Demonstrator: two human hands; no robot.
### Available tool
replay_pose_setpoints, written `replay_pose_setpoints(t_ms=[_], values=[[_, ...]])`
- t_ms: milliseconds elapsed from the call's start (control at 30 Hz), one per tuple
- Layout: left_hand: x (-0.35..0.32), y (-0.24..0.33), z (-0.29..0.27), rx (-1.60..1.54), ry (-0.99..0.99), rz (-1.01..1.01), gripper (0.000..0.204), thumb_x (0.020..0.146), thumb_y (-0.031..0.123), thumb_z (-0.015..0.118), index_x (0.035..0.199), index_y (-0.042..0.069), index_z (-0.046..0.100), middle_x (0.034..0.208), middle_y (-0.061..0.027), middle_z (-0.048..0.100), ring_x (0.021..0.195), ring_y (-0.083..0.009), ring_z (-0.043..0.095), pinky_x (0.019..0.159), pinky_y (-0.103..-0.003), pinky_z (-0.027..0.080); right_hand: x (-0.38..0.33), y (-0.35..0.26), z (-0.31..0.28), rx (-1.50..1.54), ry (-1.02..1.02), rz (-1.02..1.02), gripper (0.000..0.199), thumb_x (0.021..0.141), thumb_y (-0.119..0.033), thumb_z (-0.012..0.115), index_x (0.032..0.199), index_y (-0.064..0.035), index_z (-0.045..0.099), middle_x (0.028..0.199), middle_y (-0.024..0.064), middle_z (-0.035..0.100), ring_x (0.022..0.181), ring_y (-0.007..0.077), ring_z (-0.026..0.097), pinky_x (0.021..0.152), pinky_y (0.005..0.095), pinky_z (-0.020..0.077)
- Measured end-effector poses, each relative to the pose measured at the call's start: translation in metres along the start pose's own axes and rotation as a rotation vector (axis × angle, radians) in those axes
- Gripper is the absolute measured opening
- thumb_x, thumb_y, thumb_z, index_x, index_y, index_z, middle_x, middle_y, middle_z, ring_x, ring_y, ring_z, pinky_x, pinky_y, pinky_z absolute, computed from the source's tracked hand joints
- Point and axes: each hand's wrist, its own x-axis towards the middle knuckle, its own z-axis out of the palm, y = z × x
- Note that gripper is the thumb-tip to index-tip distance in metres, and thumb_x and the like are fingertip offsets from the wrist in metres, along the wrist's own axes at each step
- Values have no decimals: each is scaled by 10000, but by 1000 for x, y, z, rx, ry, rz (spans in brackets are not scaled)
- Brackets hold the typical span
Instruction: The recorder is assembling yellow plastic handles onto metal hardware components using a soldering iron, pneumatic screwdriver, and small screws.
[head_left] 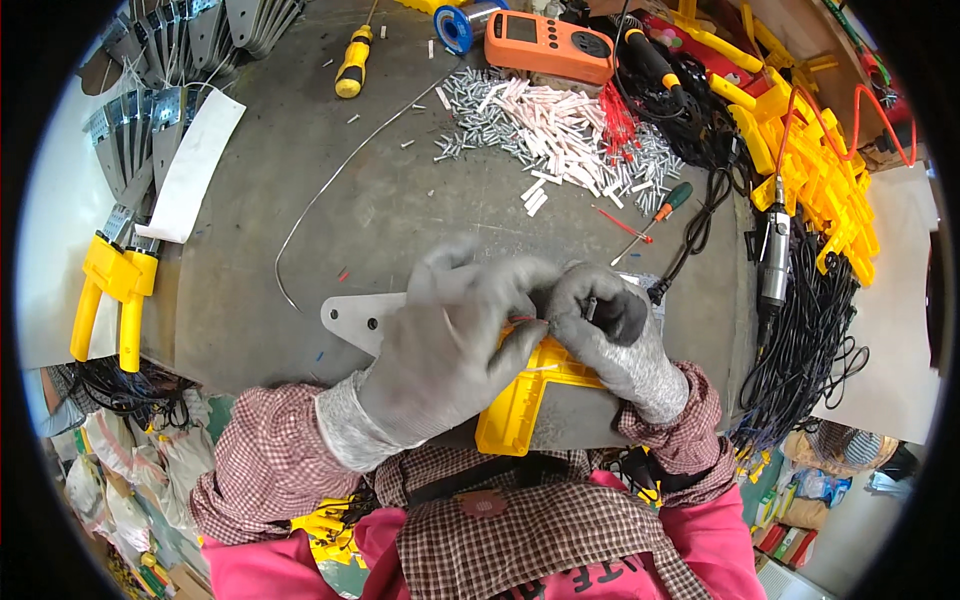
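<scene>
One yellow casing (508, 418) lies beneath the gloved hands' fingers (514, 358)

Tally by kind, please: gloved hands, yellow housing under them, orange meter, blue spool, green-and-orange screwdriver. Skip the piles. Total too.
Gloved hands, left hand and right hand: 2
Yellow housing, partly hidden: 1
Orange meter: 1
Blue spool: 1
Green-and-orange screwdriver: 1
Total: 6
</scene>
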Motion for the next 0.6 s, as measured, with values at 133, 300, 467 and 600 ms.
replay_pose_setpoints(t_ms=[133,300,467,600], values=[[0,6,16,-710,3,-580,371,772,24,736,1125,69,628,962,-9,640,928,-153,622,937,-352,485,-10,-1,0,-370,73,-214,24,876,-48,599,888,-42,619,816,-33,587,728,46,506,633,224,421],[-1,0,25,-40,227,-24,430,769,-37,694,1175,78,610,971,-29,600,901,-179,609,913,-352,497,-6,-17,5,-340,154,50,111,809,-61,676,914,-49,641,748,71,565,689,140,562,606,304,452],[13,12,17,-46,143,-97,526,717,-47,710,1207,109,599,943,-10,616,890,-218,612,939,-420,446,-19,-28,3,-818,134,-140,277,728,-85,744,984,-84,639,899,119,627,777,330,631,653,398,506],[0,12,30,303,117,214,511,705,-55,695,1182,109,612,963,-27,629,955,-252,606,983,-441,396,-7,-5,-13,-458,-19,135,189,817,-132,716,953,-30,635,831,148,621,773,327,632,646,409,501]])
